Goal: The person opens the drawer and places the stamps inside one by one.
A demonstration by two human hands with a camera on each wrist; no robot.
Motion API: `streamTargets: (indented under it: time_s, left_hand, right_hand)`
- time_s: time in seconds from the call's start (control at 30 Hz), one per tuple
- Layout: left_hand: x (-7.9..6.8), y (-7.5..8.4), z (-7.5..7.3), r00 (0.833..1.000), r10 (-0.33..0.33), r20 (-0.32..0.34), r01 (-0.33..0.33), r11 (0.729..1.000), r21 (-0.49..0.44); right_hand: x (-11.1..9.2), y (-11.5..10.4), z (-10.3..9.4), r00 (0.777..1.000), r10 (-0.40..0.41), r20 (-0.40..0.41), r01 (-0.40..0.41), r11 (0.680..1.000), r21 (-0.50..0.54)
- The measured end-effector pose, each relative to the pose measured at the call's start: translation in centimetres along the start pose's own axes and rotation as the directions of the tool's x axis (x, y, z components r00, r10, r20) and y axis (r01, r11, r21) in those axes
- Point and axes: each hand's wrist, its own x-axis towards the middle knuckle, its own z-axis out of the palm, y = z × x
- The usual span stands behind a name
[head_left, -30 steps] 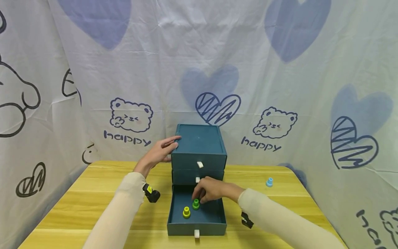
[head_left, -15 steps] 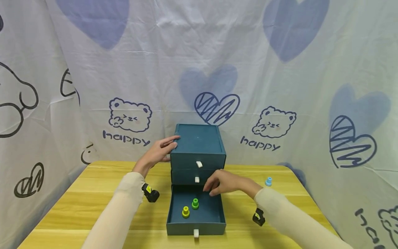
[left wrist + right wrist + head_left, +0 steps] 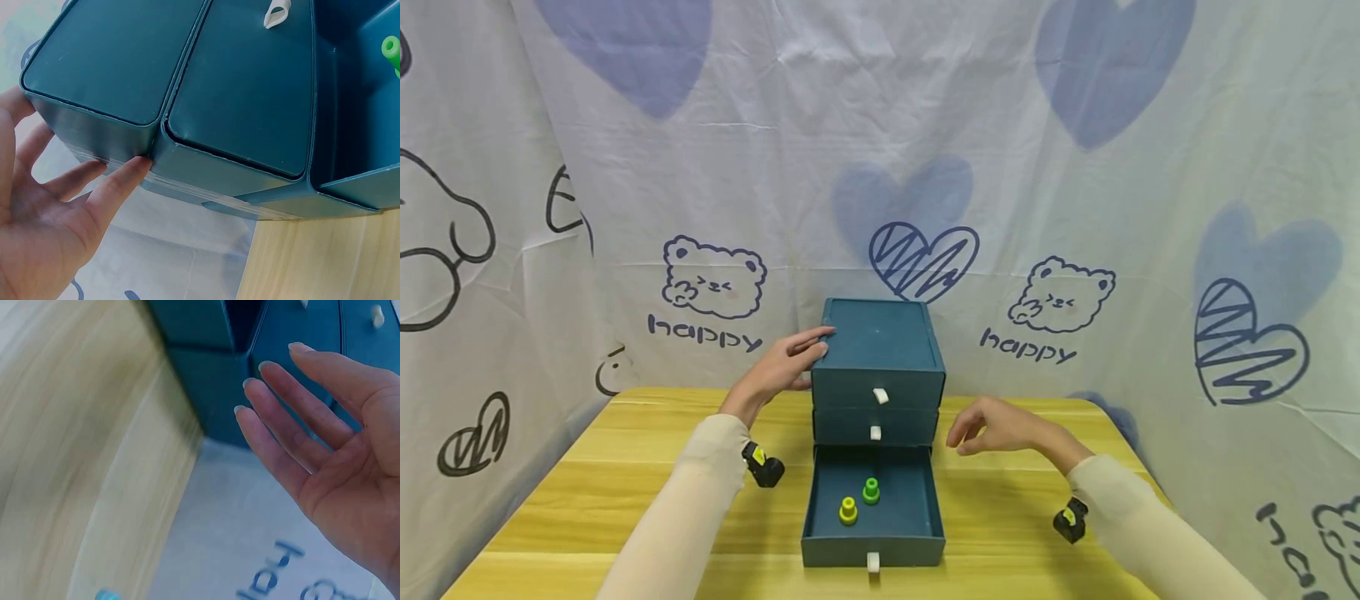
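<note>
A dark teal drawer cabinet stands in the middle of the table with its bottom drawer pulled out. Inside that drawer are a yellow peg-like piece and a green one, both upright. My left hand rests against the cabinet's upper left side; in the left wrist view its fingertips touch the wall. To the right of the cabinet, my right hand hangs above the table, fingers loosely bent and holding nothing. A light blue piece of similar kind shows partly in the right wrist view; in the head view the right hand or arm hides it.
Two upper drawers with white pull tabs are closed. The wooden table extends to both sides of the cabinet. A white cloth with hearts and bear drawings hangs behind and at the sides.
My right hand has left the green piece standing in the drawer and moved up and right, out past the cabinet's side. The left hand keeps its place.
</note>
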Motion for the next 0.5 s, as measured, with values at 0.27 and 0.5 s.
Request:
streamTargets:
  time_s: [0.27, 0.5]
  left_hand:
    - [0.0, 0.0, 0.0, 1.000, 0.003, -0.006, -0.003, 1.000, 0.005]
    - [-0.2, 0.1, 0.1, 1.000, -0.002, -0.005, 0.002, 1.000, 0.016]
  right_hand:
    - [-3.1, 4.0, -1.6, 0.991, 0.110, -0.082, -0.113, 0.993, -0.028]
    - [-5.4, 7.0, -2.6, 0.954, 0.231, -0.194, -0.241, 0.970, -0.032]
